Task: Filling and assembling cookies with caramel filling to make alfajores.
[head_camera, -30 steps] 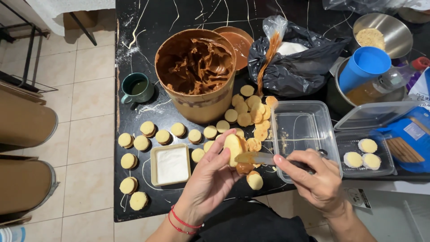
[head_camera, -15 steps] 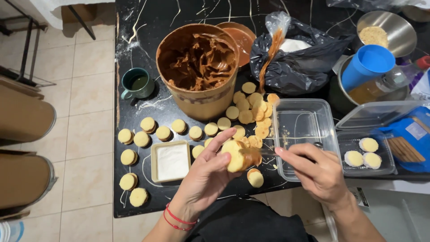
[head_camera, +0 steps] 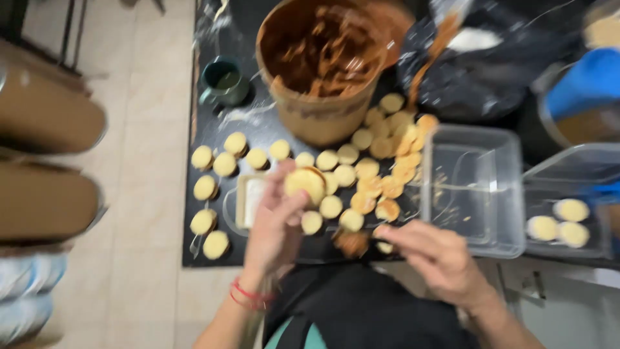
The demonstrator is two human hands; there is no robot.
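Head view — two hands worked over small round cookies on a black desk (head_camera: 213, 129).

Left hand (head_camera: 274, 223) pinched a pale round cookie (head_camera: 305, 183) in its fingertips, lifted just above the desk at about 6 o'clock from the brown tub of caramel spread (head_camera: 320, 71). Right hand (head_camera: 436, 255) sat at 4 o'clock from that cookie, fingers curled; blur hid whether it gripped anything. Loose cookies (head_camera: 358, 168) lay scattered between tub and hands — a clear plastic container (head_camera: 475, 187) stood at 3 o'clock, a green mug (head_camera: 223, 84) at 10 o'clock.

One brown tub (head_camera: 321, 71), one green mug (head_camera: 223, 83), two clear plastic boxes (head_camera: 475, 187), two hands (head_camera: 274, 223)
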